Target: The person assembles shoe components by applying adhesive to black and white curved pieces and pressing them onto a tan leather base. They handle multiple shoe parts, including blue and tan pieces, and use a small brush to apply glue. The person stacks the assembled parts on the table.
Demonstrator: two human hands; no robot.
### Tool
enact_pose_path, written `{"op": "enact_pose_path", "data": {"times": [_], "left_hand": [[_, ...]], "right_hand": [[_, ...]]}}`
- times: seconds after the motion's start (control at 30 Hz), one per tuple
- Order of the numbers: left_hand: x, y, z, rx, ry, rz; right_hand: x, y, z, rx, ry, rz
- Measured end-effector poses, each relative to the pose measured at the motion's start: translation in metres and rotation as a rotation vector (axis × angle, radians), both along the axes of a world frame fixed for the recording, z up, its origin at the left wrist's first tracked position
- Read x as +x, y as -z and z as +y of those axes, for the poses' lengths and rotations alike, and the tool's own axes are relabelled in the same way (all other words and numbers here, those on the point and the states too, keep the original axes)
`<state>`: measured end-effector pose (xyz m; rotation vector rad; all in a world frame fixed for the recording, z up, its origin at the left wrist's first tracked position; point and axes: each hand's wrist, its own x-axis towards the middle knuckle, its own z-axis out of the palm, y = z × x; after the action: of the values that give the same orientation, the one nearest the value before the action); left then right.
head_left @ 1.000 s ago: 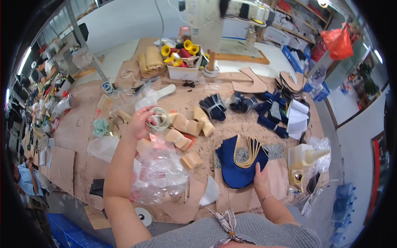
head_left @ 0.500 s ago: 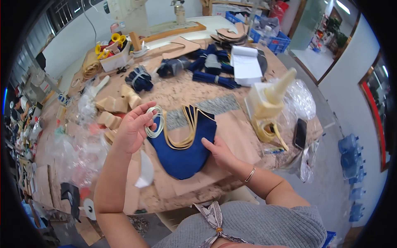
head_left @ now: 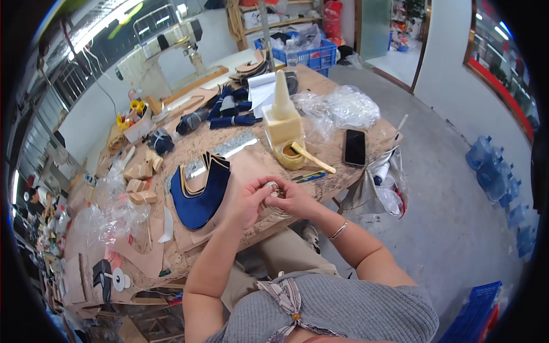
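Both hands meet at the table's front edge, to the right of a stack of blue curved pieces (head_left: 198,208) with tan edging. Between them is a coil of thin pale cord (head_left: 279,214), its loops hanging below the fingers. My left hand (head_left: 250,199) pinches the coil from the left. My right hand (head_left: 295,200) closes on it from the right, thumb toward the left fingers. The fingers partly hide the cord. The blue stack lies on the table, touched by neither hand.
A glue pot (head_left: 285,135) with a brush across it stands beyond my hands. Right of it lie a black phone (head_left: 354,147) and clear plastic (head_left: 350,107). Dark blue bundles (head_left: 233,121) and a white pad (head_left: 262,91) sit farther back; blue water jugs (head_left: 493,163) stand by the wall.
My left hand has carried the cord coil right and nearer to me. My right hand has let go of the blue stack and joined it on the cord. The view has turned right.
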<state>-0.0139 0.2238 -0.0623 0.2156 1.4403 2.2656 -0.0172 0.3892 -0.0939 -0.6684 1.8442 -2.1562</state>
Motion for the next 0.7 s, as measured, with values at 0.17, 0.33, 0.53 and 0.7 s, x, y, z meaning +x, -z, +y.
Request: {"op": "enact_pose_path", "data": {"times": [0.17,0.33,0.53,0.7], "left_hand": [[0.024,0.009,0.018,-0.308,-0.139,0.124],[0.043,0.026,-0.037,-0.412,-0.256,0.238],[0.065,0.039,-0.109,-0.409,-0.617,0.221],[0.071,0.05,-0.138,-0.241,-0.763,0.176]], "right_hand": [[-0.017,-0.01,0.079,0.353,0.203,-0.046],[-0.112,0.023,0.224,-0.053,0.844,-0.025],[-0.17,0.064,0.327,0.82,1.044,0.097],[-0.179,0.049,0.338,1.205,0.988,0.146]]}}
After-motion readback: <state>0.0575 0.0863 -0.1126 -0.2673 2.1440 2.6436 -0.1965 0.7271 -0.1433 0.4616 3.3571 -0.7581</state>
